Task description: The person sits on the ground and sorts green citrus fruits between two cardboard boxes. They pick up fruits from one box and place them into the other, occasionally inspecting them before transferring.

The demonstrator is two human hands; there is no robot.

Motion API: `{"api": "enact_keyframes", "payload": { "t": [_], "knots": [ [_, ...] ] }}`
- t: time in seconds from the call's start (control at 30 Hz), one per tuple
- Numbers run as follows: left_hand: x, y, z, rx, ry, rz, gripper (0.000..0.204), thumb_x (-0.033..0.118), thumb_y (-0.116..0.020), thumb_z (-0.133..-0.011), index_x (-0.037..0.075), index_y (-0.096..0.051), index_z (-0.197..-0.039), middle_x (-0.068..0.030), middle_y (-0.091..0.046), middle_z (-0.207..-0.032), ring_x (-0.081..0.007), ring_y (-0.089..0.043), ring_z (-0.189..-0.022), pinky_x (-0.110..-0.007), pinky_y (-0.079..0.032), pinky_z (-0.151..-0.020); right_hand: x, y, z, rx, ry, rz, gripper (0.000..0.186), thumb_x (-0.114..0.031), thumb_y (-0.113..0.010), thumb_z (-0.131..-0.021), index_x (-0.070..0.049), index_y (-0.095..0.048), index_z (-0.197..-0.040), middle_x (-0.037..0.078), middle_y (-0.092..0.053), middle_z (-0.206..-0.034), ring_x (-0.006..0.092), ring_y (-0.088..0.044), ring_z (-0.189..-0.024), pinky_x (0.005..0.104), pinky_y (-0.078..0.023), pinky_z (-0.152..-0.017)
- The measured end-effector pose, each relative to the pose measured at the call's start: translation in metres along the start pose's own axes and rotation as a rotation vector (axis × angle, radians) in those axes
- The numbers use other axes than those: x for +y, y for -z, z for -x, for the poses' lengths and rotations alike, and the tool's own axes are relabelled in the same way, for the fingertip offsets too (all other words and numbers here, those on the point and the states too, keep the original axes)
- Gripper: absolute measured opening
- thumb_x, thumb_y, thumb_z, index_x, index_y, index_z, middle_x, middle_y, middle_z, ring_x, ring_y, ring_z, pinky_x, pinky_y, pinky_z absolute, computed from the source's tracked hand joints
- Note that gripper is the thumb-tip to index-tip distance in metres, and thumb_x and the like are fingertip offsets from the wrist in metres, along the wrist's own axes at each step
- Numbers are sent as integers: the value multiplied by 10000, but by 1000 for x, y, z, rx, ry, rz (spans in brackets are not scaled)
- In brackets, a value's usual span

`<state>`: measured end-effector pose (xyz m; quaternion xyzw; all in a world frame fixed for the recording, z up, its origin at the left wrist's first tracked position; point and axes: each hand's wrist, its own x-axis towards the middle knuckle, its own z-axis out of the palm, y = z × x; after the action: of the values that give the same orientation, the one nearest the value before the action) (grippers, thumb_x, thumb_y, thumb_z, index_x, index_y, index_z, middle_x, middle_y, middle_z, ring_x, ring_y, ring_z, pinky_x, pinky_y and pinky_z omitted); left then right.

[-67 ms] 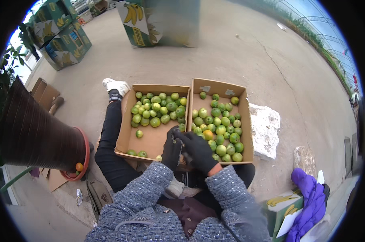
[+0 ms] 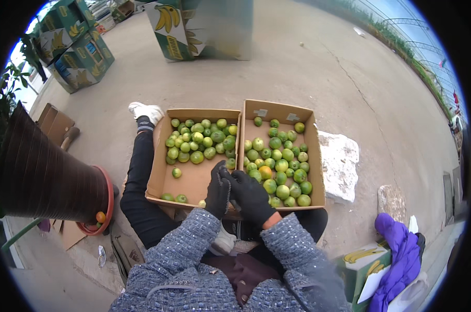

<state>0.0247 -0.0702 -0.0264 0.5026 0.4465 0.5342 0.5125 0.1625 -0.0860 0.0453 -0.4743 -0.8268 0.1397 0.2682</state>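
Observation:
My left hand (image 2: 218, 190) and my right hand (image 2: 251, 197), both in black gloves, meet over the front of the divide between two shallow cardboard boxes on my legs. The left hand is upright with fingers curled; the right hand's fingers press against it. What is between them is too hidden to name. The left box (image 2: 153, 186) holds green fruit heaped toward the back, with bare cardboard at the front. The right box (image 2: 313, 145) holds green and yellowish fruit, one orange one among them, spread over most of its bottom.
A large dark pot (image 2: 53, 171) in a red saucer (image 2: 109, 192) stands left. Banana cartons (image 2: 79, 62) are stacked behind, another (image 2: 199, 28) at the back. White foam (image 2: 339, 166), a stone slab (image 2: 391, 203), a purple jacket (image 2: 396, 260) and a green carton (image 2: 357, 265) are at right.
The whole view has shifted a little, the boxes and floor now appearing slightly further left. My hands stay together, with very little difference in their pose.

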Motion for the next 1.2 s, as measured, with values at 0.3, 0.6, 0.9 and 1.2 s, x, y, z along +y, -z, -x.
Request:
{"api": "enact_keyframes", "payload": {
  "t": [0.3, 0.6, 0.9, 1.2],
  "knots": [
    [18, -4, 6, -110, -72, -287, 611, 426, -539, -967, 92, -382, -1454, -119, -590, -1099, -247, -621, -951, -388, -517, -806, 24, 9, -19, 229, -207, -224, 429, -166, -698, -842, -140, -571, -1251, 144, -609, -1048, 340, -639, -883, 436, -525, -738],
    [47, -27, 6, -222, -283, -1026, 319, 309, -656, -859, 131, -638, -1123, -164, -562, -1017, -335, -628, -841, -440, -523, -704, 201, -22, -59, 504, -520, -263, 378, -228, -681, -876, -12, -642, -1183, 234, -666, -1076, 366, -645, -979, 416, -509, -865],
    [41, -25, 5, -235, -292, -1018, 200, 159, -607, -822, 88, -606, -1009, -167, -534, -950, -355, -598, -783, -472, -501, -683, 179, 1, -8, 515, -447, -665, 318, -121, -618, -932, 28, -626, -1212, 164, -693, -1132, 202, -662, -1021, 322, -513, -889],
    [39, -26, 5, -241, -234, -1061, 241, 178, -616, -827, 107, -630, -1056, -158, -556, -1048, -351, -628, -844, -463, -526, -725, 87, 72, 147, 915, -541, -29, 293, -20, -553, -962, -1, -601, -1250, 160, -647, -1188, 246, -631, -1074, 338, -498, -934]
  ]
}}
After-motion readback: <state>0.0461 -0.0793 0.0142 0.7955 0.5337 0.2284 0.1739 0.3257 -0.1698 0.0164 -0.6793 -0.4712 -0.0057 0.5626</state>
